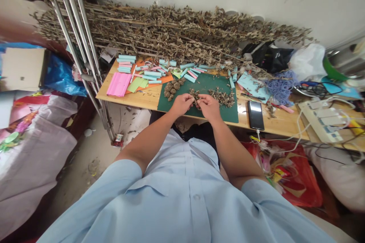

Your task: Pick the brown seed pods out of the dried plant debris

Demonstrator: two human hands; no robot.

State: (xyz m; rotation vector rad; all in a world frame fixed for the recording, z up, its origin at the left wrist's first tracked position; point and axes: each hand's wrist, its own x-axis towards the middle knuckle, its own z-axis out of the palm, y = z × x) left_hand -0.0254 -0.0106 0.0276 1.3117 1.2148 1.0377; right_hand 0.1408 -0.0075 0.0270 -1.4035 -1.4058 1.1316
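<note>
Many crumpled, grey-brown dried leaves [194, 93]

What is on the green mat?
The mat holds rounded brown clumps left, dried plant bits centre and right, blue rolls at its far edge. The left hand and right hand hide what is beneath.

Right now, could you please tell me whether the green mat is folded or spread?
Spread: the mat lies flat on the table, dried clumps resting on it.
</note>
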